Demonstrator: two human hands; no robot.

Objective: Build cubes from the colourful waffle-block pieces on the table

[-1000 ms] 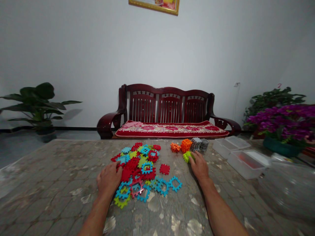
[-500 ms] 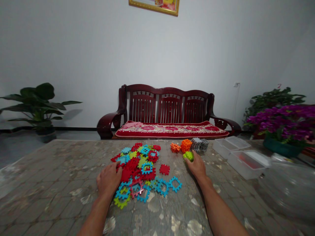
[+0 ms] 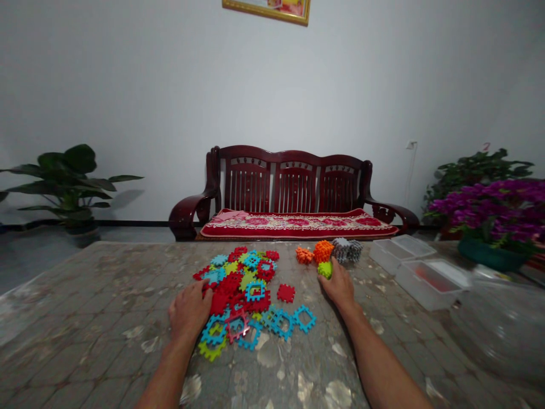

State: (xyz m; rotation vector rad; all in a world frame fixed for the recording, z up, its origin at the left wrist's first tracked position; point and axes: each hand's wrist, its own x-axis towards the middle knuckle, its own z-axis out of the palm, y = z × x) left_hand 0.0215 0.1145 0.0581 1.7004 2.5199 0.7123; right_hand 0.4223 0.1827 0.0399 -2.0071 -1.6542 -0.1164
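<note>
My right hand (image 3: 340, 289) is closed around the side of a small stack of yellow-green interlocking tiles (image 3: 325, 269) on the table. Just behind it stand an orange stack (image 3: 323, 251), a lower orange stack (image 3: 304, 255) and grey stacks (image 3: 347, 250). At the left edge of a mixed pile of toothed tiles (image 3: 232, 287), my left hand (image 3: 190, 307) has its thumb and forefinger at a red tile (image 3: 206, 286); the other fingers are curled and partly hidden. Blue frame tiles (image 3: 283, 324) and a single red square tile (image 3: 285, 293) lie right of the pile.
Clear plastic boxes (image 3: 430, 284) and a transparent container (image 3: 502, 324) stand on the right of the patterned table (image 3: 106, 341). Beyond them is a pot of purple flowers (image 3: 494, 216). A wooden bench (image 3: 293, 182) stands behind the table.
The view has shifted very slightly. Both hands stay in nearly the same places, the right at the yellow-green stack and the left at the pile.
</note>
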